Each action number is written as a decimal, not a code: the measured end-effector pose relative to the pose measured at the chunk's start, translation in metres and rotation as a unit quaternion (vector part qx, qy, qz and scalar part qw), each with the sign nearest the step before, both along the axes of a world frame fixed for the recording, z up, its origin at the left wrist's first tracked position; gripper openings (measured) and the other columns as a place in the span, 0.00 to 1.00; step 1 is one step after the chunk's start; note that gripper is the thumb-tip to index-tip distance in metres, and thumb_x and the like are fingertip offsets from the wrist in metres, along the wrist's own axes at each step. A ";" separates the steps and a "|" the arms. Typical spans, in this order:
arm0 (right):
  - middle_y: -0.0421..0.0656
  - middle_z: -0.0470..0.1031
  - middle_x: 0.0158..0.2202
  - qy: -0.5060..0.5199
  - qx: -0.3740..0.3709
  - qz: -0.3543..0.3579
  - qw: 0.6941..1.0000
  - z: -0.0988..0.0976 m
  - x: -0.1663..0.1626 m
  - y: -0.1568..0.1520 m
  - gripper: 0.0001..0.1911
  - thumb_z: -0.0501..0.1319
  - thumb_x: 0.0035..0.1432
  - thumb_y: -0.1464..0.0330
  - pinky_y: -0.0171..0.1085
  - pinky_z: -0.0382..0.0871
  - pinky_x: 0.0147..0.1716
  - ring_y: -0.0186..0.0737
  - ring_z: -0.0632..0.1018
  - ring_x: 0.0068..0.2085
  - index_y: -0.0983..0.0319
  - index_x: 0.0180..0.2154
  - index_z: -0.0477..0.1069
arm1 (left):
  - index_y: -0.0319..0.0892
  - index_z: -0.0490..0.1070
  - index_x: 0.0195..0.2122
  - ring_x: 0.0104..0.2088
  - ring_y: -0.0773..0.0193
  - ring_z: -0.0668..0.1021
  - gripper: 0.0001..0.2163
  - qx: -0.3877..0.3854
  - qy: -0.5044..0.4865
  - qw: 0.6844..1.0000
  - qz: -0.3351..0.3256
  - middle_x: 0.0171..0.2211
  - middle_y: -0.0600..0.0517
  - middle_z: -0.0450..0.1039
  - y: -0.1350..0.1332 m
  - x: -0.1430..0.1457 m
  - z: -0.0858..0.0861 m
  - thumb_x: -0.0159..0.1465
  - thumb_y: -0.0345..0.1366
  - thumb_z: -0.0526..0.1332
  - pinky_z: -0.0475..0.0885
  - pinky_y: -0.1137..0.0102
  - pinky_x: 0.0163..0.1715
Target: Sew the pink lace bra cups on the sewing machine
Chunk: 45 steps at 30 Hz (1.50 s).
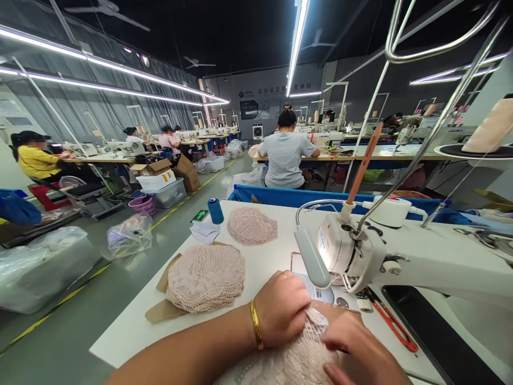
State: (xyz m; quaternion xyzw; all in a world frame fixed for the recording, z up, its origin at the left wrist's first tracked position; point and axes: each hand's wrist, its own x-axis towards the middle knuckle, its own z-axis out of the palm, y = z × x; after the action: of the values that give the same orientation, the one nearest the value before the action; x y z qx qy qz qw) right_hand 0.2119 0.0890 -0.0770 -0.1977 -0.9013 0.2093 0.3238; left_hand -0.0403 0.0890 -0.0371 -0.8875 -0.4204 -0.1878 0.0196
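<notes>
From my remote view, the left hand point(282, 310) (gold bangle point(256, 324) at its wrist) closes its fingers on pale lace point(298, 361) before the sewing machine point(340, 246). The right hand point(356, 342) is at the lace's right edge; whether its blurred fingers grip, I cannot tell.

Site is reading as a sewing workshop: a sewing machine point(420, 251) is standing on the near white table point(134, 332); co-workers point(286, 158) are sitting at further machine tables point(102, 159) in rows; a blue thread spool point(215, 212) is standing by stacked lace pieces point(206, 275); tube lights point(298, 45) are glowing overhead
</notes>
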 end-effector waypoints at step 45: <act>0.44 0.79 0.40 0.060 -0.003 -0.136 0.989 0.004 -0.015 -0.004 0.13 0.54 0.78 0.65 0.39 0.78 0.45 0.44 0.81 0.42 0.56 0.40 0.74 | 0.41 0.76 0.47 0.41 0.58 0.78 0.07 0.118 -0.198 0.970 -0.083 0.45 0.48 0.81 -0.011 0.012 0.006 0.70 0.31 0.61 0.69 0.60 0.45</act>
State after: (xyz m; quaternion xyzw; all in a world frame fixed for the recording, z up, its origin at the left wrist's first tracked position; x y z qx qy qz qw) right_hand 0.1969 0.0848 -0.0729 -0.3064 -0.8446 0.1770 0.4018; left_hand -0.0286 0.0781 -0.0315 -0.8557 -0.3160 -0.4090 0.0245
